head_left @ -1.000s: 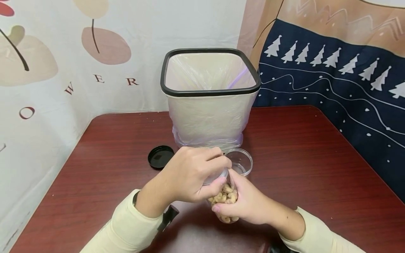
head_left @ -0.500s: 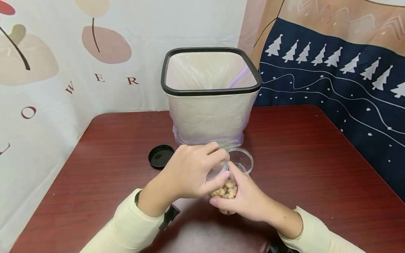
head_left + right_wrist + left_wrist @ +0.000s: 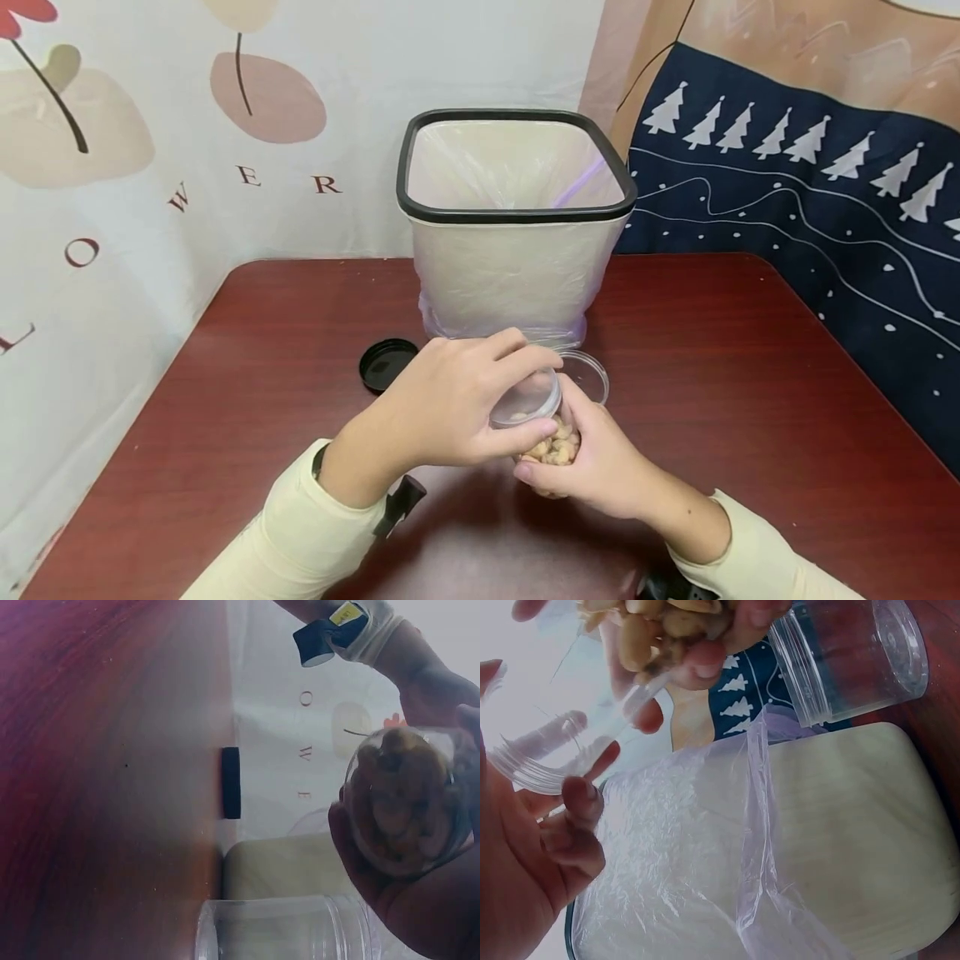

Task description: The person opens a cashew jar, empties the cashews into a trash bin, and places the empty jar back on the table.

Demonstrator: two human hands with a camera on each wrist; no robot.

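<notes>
A clear round plastic jar filled with cashew nuts (image 3: 558,450) is in my right hand (image 3: 611,462), thumb on the near side and fingers round the back. In the right wrist view the jar's rounded base (image 3: 405,817) shows nuts packed against it. My left hand (image 3: 450,404) curls over the top, thumb and fingers either side of a clear round plastic rim (image 3: 536,398). That ridged clear rim (image 3: 532,776) also shows in the left wrist view; I cannot tell whether it is a loose lid or the jar's own mouth.
Behind my hands an empty clear jar (image 3: 855,667) stands on the table. A black lid (image 3: 386,365) lies left of it. The large bag-lined bin (image 3: 517,267) stands further back on the red-brown table (image 3: 697,350), in front of printed cloth.
The nut jar tilts further, its base lifting, and more of the clear rim shows between my left thumb and fingers. The whole head view shifts slightly.
</notes>
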